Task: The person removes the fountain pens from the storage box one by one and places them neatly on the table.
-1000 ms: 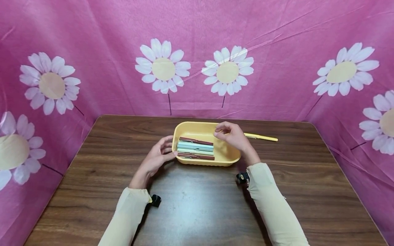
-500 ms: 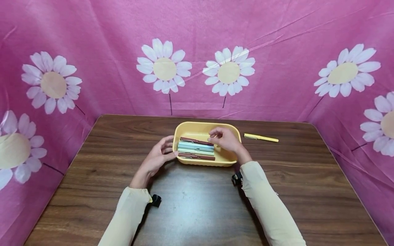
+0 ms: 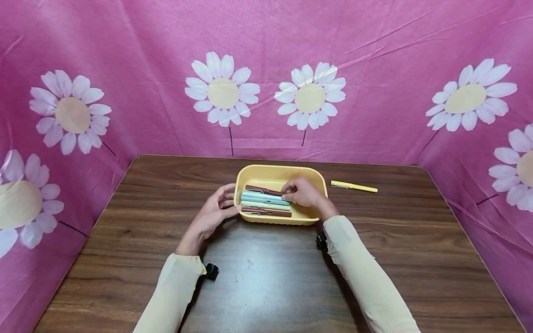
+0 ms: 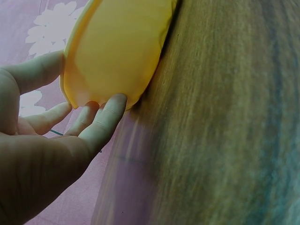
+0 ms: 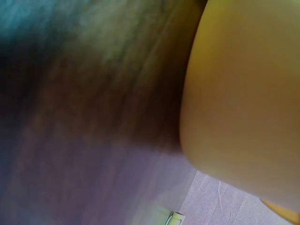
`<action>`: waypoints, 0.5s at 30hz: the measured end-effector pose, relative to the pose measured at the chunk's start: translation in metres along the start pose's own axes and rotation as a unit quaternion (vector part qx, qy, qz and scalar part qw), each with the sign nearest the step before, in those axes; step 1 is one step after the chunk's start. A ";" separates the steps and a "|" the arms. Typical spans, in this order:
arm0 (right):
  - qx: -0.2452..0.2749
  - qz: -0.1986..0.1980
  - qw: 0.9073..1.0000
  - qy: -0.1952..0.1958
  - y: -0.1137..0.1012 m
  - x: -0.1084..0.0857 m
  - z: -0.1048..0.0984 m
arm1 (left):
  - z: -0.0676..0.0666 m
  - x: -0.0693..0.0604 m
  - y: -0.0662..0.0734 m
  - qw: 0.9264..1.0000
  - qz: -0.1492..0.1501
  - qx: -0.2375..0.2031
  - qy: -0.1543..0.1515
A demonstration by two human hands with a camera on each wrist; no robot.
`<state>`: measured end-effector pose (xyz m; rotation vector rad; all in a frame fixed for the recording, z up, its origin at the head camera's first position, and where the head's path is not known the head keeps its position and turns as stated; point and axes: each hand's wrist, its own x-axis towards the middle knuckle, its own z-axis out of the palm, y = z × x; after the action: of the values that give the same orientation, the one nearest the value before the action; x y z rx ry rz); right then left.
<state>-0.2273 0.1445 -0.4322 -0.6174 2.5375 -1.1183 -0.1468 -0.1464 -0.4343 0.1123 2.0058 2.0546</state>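
Note:
A yellow plastic basket (image 3: pixel 283 169) sits near the table's far edge with several pens inside. My left hand (image 3: pixel 210 212) holds its left end, thumb at the near corner and fingers along the end wall. The left wrist view shows that hand (image 4: pixel 70 126) against the basket wall (image 4: pixel 117 51). Inside the basket, my right hand (image 3: pixel 306 190) pinches the right end of a dark red pen (image 3: pixel 262 190). Nearer lie a light blue pen (image 3: pixel 264 199), a pale green pen (image 3: pixel 266 206) and another dark red pen (image 3: pixel 266 212). My right fingers are hidden in the right wrist view behind the basket wall (image 5: pixel 243 103).
A yellow pen (image 3: pixel 354 186) lies on the brown wooden table (image 3: pixel 258 277), right of the basket. Behind and at both sides hangs a pink cloth (image 3: pixel 266 27) printed with white flowers.
My right hand has moved left and down into the basket, onto the far dark red pen, whose position has shifted slightly. My left hand has stayed at the basket's left end.

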 end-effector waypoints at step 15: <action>-0.009 0.013 0.999 0.035 -0.002 -0.002 -0.001 | 0.000 0.000 0.000 1.000 -0.001 0.000 -0.002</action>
<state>-0.2250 0.1447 -0.4299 -0.5573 2.6089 -1.1286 -0.1468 -0.1469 -0.4343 0.1142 2.0025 2.0530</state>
